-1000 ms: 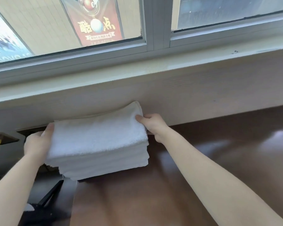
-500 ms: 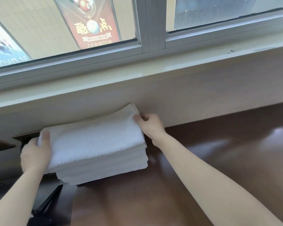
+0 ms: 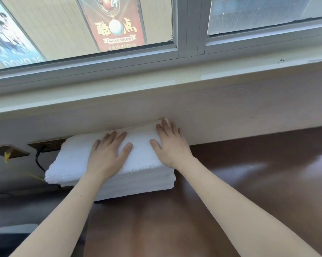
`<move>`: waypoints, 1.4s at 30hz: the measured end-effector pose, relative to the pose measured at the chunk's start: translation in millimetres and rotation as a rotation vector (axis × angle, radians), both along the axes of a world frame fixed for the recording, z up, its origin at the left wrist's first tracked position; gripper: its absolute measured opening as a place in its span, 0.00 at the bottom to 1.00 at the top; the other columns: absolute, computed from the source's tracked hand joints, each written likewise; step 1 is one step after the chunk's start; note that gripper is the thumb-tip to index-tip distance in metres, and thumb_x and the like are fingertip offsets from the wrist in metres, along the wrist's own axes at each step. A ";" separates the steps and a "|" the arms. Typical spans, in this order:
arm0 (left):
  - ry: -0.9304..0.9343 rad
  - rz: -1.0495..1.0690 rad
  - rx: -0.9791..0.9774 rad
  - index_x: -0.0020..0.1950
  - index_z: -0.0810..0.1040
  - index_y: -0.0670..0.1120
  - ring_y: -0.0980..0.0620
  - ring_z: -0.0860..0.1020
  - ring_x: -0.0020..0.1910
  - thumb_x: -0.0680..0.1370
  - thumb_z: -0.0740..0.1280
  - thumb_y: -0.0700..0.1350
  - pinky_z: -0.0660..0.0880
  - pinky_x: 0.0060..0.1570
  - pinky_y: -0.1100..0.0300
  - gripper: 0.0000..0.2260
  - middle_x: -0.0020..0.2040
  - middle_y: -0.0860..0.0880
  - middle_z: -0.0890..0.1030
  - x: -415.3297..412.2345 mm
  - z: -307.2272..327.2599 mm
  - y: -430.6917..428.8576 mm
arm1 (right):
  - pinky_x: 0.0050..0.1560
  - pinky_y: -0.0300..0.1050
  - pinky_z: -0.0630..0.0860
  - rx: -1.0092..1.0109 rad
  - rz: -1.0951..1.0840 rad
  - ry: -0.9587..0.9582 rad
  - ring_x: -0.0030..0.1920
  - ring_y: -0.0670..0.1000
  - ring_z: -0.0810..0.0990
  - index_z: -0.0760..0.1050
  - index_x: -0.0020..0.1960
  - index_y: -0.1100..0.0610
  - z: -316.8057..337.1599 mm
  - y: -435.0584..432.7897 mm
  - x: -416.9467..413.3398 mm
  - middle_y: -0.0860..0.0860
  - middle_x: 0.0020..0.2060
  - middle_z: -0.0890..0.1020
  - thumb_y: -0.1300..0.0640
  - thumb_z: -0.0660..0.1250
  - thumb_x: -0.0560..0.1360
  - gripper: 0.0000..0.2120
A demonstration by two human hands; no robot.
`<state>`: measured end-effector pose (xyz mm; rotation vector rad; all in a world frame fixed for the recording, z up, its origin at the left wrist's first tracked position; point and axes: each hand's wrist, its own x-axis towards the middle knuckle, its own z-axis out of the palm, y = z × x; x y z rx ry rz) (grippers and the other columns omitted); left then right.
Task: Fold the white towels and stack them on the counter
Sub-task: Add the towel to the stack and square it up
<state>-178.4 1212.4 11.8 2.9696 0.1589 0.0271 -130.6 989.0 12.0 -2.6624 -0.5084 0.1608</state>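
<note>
A stack of folded white towels (image 3: 71, 164) sits on the dark brown counter (image 3: 249, 182), pushed back against the pale wall panel under the window. My left hand (image 3: 108, 156) lies flat on top of the stack, fingers spread and straight. My right hand (image 3: 169, 145) presses flat on the stack's right end, fingertips reaching the wall. Neither hand grips anything. The stack's left end overhangs the counter's left edge.
A window sill (image 3: 156, 84) and window frame run above the wall panel. Two wall outlets (image 3: 45, 145) with a black cable (image 3: 38, 162) sit left of the towels. Left of the counter is a dark lower area.
Both hands let go of the stack's ends and now lie flat on its top. The stack has settled against the wall.
</note>
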 end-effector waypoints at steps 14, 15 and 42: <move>0.037 0.143 0.008 0.79 0.60 0.57 0.48 0.53 0.80 0.74 0.38 0.71 0.49 0.77 0.46 0.38 0.81 0.49 0.58 -26.8 4.1 55.7 | 0.78 0.55 0.43 -0.146 -0.002 -0.043 0.79 0.55 0.43 0.48 0.80 0.60 5.6 10.9 -11.0 0.55 0.80 0.49 0.37 0.42 0.81 0.36; 0.028 0.132 0.007 0.79 0.60 0.57 0.48 0.52 0.80 0.74 0.38 0.71 0.49 0.77 0.46 0.37 0.81 0.49 0.58 -25.6 6.5 49.1 | 0.78 0.56 0.42 -0.157 0.002 -0.090 0.80 0.56 0.42 0.49 0.80 0.59 7.9 14.7 -12.9 0.54 0.80 0.50 0.36 0.41 0.81 0.36; -0.392 -0.325 0.193 0.78 0.66 0.49 0.42 0.64 0.76 0.81 0.58 0.61 0.61 0.74 0.44 0.27 0.77 0.45 0.67 -66.9 -52.4 46.7 | 0.76 0.58 0.50 -0.250 0.068 -0.347 0.76 0.59 0.63 0.63 0.77 0.58 -20.6 63.1 -71.1 0.57 0.75 0.66 0.39 0.42 0.82 0.33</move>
